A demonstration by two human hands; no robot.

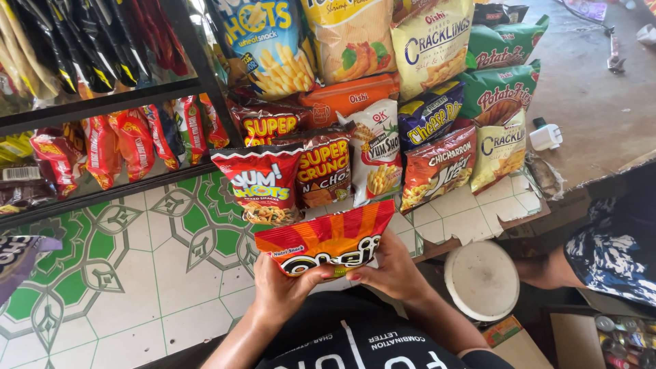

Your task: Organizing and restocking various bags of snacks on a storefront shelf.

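Both hands share one grip: the left hand (281, 290) and right hand (393, 273) pinch the lower edge of a glossy orange-and-red snack bag (328, 239), thumbs on its crinkled front, held near the body above the bench (137, 273) with its green-and-white tile-patterned top. Far left, a black metal rack (102, 106) hangs shiny red packets; behind the held bag stand puffy foil chip bags (355, 130), and right of them sit a round white stool (482, 280) and a small white plug (545, 137).
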